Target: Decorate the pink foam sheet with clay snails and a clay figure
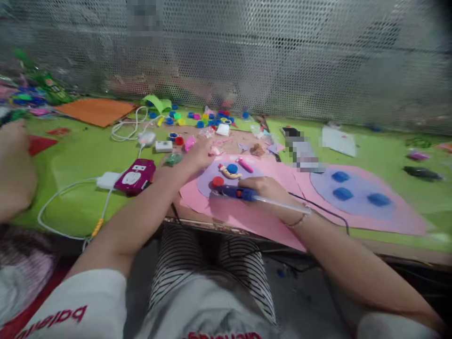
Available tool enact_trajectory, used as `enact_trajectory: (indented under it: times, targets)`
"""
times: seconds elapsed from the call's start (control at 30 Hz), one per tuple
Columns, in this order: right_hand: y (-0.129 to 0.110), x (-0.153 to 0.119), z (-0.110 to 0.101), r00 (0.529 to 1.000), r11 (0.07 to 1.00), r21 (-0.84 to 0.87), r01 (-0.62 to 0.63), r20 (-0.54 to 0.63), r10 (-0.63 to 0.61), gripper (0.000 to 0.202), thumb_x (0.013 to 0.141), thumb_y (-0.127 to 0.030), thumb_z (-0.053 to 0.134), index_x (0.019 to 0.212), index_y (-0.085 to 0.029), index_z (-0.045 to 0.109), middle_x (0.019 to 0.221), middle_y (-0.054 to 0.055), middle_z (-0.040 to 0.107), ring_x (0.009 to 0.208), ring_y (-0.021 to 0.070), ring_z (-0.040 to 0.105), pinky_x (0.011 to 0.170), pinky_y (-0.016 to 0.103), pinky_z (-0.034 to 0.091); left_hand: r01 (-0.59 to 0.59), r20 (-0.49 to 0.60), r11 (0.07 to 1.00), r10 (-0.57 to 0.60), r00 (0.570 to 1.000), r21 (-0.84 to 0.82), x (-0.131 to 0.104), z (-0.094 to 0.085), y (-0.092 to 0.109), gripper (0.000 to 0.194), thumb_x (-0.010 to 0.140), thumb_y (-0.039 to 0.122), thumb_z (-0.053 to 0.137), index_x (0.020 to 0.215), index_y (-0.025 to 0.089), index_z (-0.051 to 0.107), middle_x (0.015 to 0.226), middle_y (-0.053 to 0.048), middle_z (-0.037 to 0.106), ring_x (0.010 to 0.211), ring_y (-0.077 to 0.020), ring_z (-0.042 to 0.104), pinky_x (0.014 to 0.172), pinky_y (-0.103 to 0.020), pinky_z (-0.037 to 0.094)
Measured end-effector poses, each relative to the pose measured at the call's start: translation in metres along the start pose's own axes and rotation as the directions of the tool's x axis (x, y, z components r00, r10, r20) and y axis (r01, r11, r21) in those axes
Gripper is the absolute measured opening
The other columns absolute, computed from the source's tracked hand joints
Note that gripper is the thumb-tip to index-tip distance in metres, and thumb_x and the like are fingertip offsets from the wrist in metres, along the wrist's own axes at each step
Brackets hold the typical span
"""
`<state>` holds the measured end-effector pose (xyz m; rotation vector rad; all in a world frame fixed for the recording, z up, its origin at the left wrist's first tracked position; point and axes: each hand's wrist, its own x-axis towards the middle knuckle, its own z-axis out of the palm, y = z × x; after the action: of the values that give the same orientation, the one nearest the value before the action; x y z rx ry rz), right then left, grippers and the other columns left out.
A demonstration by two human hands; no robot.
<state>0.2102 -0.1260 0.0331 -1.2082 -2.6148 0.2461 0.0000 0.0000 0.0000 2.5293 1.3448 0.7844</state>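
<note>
My right hand is wrapped round a blue glue gun, whose clear glue stick sticks out at the back, over my wrist. The gun lies low over a pale purple paper shape on pink paper. Around its front are a red bottle cap, a blue bottle cap, a cream curved piece and a bright pink piece. Beyond the paper's far left edge, my left hand has its fingers closed at a small pale pink thing, too blurred to name.
Another purple shape with blue caps lies at right. A phone lies behind it. Left are a magenta power bank with a white cable and another person's arm. Loose caps line the back below a perforated metal panel.
</note>
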Motion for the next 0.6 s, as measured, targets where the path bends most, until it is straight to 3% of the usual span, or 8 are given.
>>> enact_trajectory:
  times: [0.13,0.3,0.6]
  targets:
    - [-0.0028,-0.0013,-0.0032,1.0,1.0,-0.005,0.0,-0.008,0.0,0.008,0.074,-0.018,0.05,0.076,-0.019,0.058,0.068,0.001,0.06,0.058,0.0119,0.052,0.052,0.023,0.03,0.037,-0.038,0.999,-0.037,0.999,0.009,-0.0018,-0.0026,0.0025,0.036,0.071,0.015,0.049,0.106,0.016,0.051,0.103,-0.011,0.056,0.097,-0.0222,0.051,0.084,-0.034,0.041]
    - [-0.0025,-0.0015,-0.0021,1.0,0.999,-0.033,-0.002,-0.019,0.001,0.007,0.072,-0.017,0.05,0.073,-0.019,0.056,0.067,0.0,0.059,0.058,0.0117,0.051,0.052,0.023,0.029,0.164,-0.05,0.986,-0.162,0.985,0.036,-0.0034,-0.0063,0.004,0.027,0.073,0.009,0.042,0.095,0.019,0.055,0.1,-0.008,0.056,0.087,-0.0192,0.055,0.077,-0.032,0.043]
    - [-0.0019,-0.0014,-0.0013,1.0,0.998,-0.058,-0.004,-0.027,0.002,0.007,0.075,-0.02,0.05,0.072,-0.019,0.055,0.066,0.0,0.059,0.056,0.011,0.049,0.051,0.023,0.028,0.153,-0.004,0.982,-0.154,0.988,0.107,-0.0063,-0.0089,0.0069,0.018,0.066,0.017,0.053,0.084,0.018,0.054,0.089,-0.008,0.058,0.079,-0.0198,0.054,0.069,-0.032,0.042]
